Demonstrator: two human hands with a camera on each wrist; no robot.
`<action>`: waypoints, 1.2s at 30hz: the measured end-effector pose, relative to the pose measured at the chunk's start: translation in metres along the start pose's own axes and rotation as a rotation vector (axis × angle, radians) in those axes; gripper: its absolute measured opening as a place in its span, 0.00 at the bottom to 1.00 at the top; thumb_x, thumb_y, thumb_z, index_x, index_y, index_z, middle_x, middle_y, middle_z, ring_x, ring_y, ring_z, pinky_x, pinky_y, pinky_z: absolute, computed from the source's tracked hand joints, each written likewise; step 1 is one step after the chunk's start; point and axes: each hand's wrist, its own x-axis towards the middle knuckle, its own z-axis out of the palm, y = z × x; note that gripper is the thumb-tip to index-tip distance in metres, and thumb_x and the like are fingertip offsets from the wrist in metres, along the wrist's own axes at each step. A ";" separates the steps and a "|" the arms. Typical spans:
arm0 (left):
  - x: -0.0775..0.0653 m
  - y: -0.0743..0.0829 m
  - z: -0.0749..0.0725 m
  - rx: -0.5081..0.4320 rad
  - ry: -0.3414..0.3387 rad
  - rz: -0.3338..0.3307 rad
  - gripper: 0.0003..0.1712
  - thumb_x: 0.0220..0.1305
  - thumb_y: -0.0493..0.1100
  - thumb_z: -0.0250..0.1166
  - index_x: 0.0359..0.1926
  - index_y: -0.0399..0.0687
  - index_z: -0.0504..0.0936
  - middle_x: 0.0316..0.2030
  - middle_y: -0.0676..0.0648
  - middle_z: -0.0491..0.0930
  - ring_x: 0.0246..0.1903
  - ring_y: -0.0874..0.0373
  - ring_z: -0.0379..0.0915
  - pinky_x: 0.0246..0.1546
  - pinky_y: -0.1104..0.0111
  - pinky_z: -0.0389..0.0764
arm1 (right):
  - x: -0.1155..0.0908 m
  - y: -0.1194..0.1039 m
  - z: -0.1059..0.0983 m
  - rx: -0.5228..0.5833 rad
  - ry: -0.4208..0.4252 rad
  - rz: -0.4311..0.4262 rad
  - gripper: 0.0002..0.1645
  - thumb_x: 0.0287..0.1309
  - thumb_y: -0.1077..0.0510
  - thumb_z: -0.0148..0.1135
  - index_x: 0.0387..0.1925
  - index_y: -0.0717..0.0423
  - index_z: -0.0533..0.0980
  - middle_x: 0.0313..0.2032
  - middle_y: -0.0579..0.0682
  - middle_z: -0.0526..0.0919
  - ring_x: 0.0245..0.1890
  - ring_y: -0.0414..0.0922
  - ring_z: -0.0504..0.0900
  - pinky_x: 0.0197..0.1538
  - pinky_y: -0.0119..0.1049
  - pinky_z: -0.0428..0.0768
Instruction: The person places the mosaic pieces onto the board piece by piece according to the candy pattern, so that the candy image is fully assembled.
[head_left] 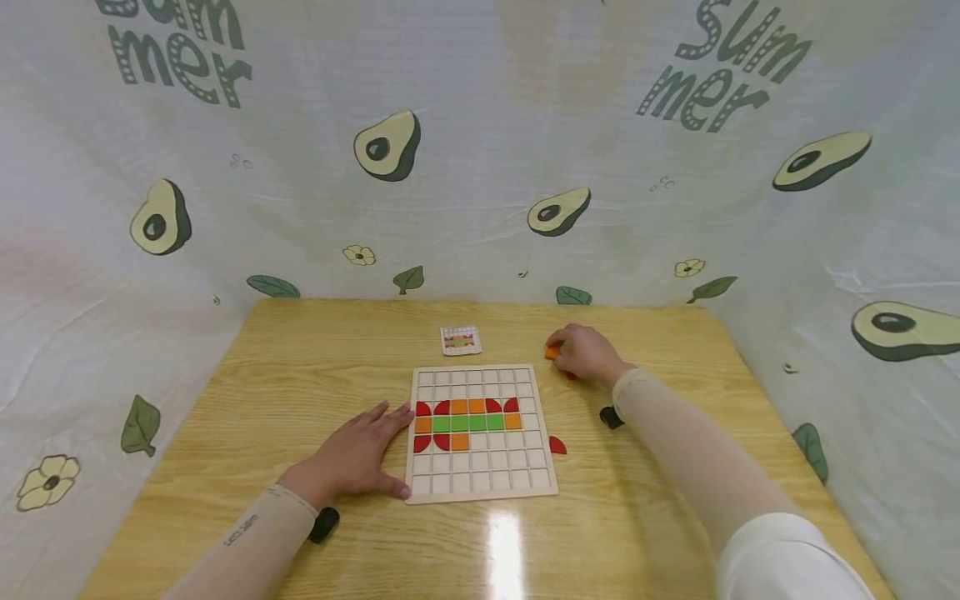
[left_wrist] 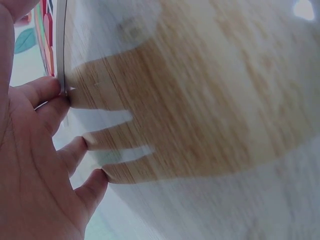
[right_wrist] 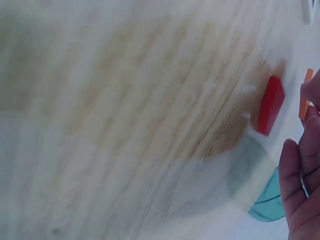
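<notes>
A wooden grid board (head_left: 512, 460) lies on the table with red, orange and green tiles across its middle rows. My left hand (head_left: 358, 454) rests at the board's left side, fingers spread; in the left wrist view its thumb and index tips touch the board's edge (left_wrist: 61, 45). Beyond the board's upper right corner, my right hand (head_left: 588, 354) pinches an orange tile (right_wrist: 306, 95) between thumb and finger. Just beneath that hand a red piece (right_wrist: 271, 106) lies on the table, mostly covered in the head view. A red quarter-round tile (head_left: 557, 445) sits beside the board's right edge.
Behind the board lies a small white card (head_left: 460, 340) printed with a coloured grid pattern. The wooden table (head_left: 322, 350) meets a pale cloth with avocado prints (head_left: 480, 250) at the back and sides.
</notes>
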 end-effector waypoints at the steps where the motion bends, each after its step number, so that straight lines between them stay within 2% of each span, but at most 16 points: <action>1: 0.000 0.000 0.000 -0.003 0.001 0.002 0.69 0.37 0.79 0.72 0.76 0.51 0.61 0.76 0.52 0.55 0.74 0.41 0.46 0.67 0.42 0.57 | -0.003 -0.002 -0.001 0.011 0.002 -0.007 0.19 0.50 0.59 0.68 0.48 0.52 0.85 0.43 0.49 0.82 0.38 0.48 0.77 0.48 0.46 0.78; 3: -0.001 0.000 -0.001 -0.012 -0.001 0.002 0.68 0.38 0.78 0.73 0.77 0.51 0.61 0.76 0.52 0.55 0.74 0.41 0.46 0.67 0.41 0.57 | -0.009 -0.007 -0.003 0.042 -0.003 -0.022 0.19 0.51 0.60 0.67 0.48 0.52 0.84 0.44 0.48 0.83 0.40 0.47 0.78 0.49 0.45 0.78; 10: -0.002 0.002 -0.003 -0.021 -0.002 0.000 0.68 0.38 0.77 0.73 0.76 0.51 0.62 0.76 0.51 0.56 0.74 0.39 0.46 0.66 0.40 0.57 | -0.034 -0.028 -0.004 0.119 -0.033 -0.121 0.18 0.54 0.63 0.66 0.48 0.51 0.84 0.44 0.44 0.82 0.27 0.42 0.74 0.35 0.38 0.77; 24: -0.002 -0.001 0.000 -0.017 0.009 0.014 0.68 0.38 0.79 0.71 0.76 0.52 0.61 0.76 0.52 0.56 0.74 0.39 0.46 0.66 0.39 0.57 | -0.071 -0.082 0.012 0.156 -0.126 -0.271 0.18 0.56 0.61 0.67 0.49 0.45 0.85 0.46 0.38 0.80 0.23 0.36 0.71 0.29 0.32 0.75; 27: -0.002 -0.001 0.000 -0.020 0.013 0.017 0.68 0.38 0.79 0.72 0.76 0.51 0.61 0.75 0.51 0.56 0.74 0.39 0.47 0.65 0.39 0.57 | -0.076 -0.096 0.019 0.142 -0.143 -0.309 0.18 0.57 0.59 0.67 0.50 0.46 0.85 0.46 0.37 0.80 0.24 0.36 0.72 0.31 0.32 0.75; 31: -0.002 0.000 -0.002 -0.023 0.014 0.019 0.68 0.38 0.78 0.72 0.76 0.51 0.62 0.75 0.51 0.56 0.74 0.38 0.47 0.65 0.38 0.57 | -0.081 -0.113 0.027 0.111 -0.145 -0.362 0.16 0.57 0.59 0.67 0.49 0.47 0.85 0.45 0.38 0.80 0.33 0.37 0.75 0.40 0.33 0.77; 36: -0.002 0.002 -0.003 -0.027 0.011 0.020 0.68 0.39 0.77 0.73 0.76 0.50 0.61 0.76 0.50 0.56 0.74 0.38 0.46 0.65 0.38 0.57 | -0.082 -0.126 0.036 0.063 -0.144 -0.380 0.17 0.56 0.58 0.66 0.48 0.45 0.85 0.44 0.38 0.80 0.41 0.39 0.78 0.47 0.34 0.78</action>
